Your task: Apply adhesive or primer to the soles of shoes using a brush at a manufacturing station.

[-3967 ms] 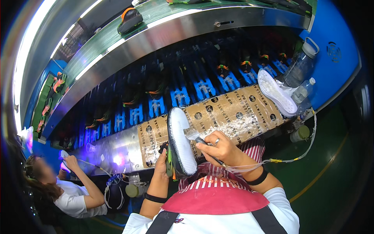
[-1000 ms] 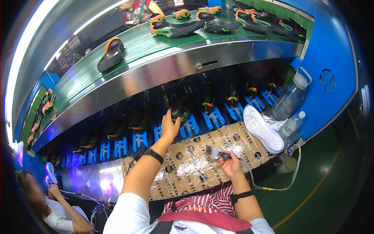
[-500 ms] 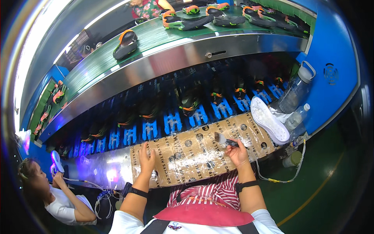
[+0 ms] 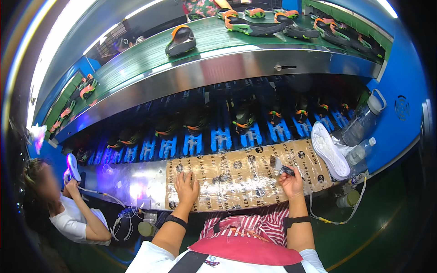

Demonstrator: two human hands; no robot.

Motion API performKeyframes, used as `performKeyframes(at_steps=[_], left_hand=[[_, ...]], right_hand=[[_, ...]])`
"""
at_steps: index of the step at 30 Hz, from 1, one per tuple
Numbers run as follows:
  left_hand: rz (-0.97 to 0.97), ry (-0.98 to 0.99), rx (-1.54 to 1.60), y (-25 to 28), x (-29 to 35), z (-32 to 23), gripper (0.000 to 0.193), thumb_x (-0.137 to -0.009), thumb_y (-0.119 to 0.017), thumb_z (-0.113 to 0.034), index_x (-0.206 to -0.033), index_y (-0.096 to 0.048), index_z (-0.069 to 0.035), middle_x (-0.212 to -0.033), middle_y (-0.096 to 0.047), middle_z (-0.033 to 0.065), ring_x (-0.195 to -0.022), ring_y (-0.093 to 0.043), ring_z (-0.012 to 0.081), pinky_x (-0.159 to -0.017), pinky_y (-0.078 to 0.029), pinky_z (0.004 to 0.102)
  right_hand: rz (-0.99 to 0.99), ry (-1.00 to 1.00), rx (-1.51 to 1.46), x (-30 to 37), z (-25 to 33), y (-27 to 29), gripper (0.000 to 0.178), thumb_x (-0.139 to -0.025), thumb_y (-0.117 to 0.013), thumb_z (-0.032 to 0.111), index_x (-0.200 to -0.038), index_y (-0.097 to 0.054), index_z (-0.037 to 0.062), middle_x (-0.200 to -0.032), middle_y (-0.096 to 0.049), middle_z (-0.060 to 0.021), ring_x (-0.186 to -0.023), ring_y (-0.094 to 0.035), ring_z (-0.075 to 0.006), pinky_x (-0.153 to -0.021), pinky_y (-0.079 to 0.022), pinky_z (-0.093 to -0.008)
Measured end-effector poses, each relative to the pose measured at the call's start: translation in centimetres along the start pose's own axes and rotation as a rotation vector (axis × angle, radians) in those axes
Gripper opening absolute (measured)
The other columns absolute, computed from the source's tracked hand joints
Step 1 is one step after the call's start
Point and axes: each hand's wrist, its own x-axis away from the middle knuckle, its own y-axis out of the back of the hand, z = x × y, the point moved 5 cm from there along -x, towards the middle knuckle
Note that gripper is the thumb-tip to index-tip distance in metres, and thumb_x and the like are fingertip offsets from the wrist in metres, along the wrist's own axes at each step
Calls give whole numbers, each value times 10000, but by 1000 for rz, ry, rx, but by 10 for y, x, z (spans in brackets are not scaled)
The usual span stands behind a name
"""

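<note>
Fingers first: the right hand [image 4: 292,183] had its fingers curled around the dark handle of a brush [image 4: 281,167], flat pale bristles angled up and left above the cardboard! And the left hand [image 4: 186,189], empty, fingers loosely spread, was palm-down at the cardboard [image 4: 227,200]'s left part. Beyond the brush, a white sole [image 4: 328,150], smooth-rimmed and curved, filled the right end, with a large clear bottle [image 4: 359,120] and a smaller bottle [image 4: 362,152] crowding just behind it. Dark lettering and round emblems ran across that glossy, film-covered brown board! Past its far edge stood a row of blue forked holders [image 4: 249,135], dark shoes above several; higher up, a shiny metal rail [image 4: 218,68] fronted the green belt [image 4: 136,54], carrying orange-and-black shoes. Far left, a co-worker's hand [image 4: 71,185] gripped another sole [image 4: 73,167]!
</note>
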Motion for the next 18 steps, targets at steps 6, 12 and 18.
performKeyframes(at_steps=[6,12,18], left_hand=[[-14,1,-5,-1,-1,5,406,-751,-584,-248,-1116,-543,-76,-1223,-408,206,-1168,-343,374,-960,-253,475],[-12,17,-16,-3,3,9,425,-753,-572,-278,-1137,-528,-99,-1227,-405,225,-1178,-338,372,-969,-244,484],[26,75,-7,1,4,3,415,-778,-545,-294,-1147,-522,-104,-1250,-390,217,-1208,-307,363,-990,-216,487]], right_hand=[[-8,-5,17,0,0,-6,354,-898,-439,363,-985,-568,45,-696,-574,-87,-627,-496,-170,-602,-404,-326],[-18,-9,-5,-3,-4,7,347,-884,-461,353,-1028,-556,51,-718,-578,-79,-636,-517,-166,-619,-408,-326],[-3,15,4,-3,-2,15,346,-883,-464,368,-1020,-566,67,-714,-576,-72,-619,-507,-157,-604,-415,-325]])
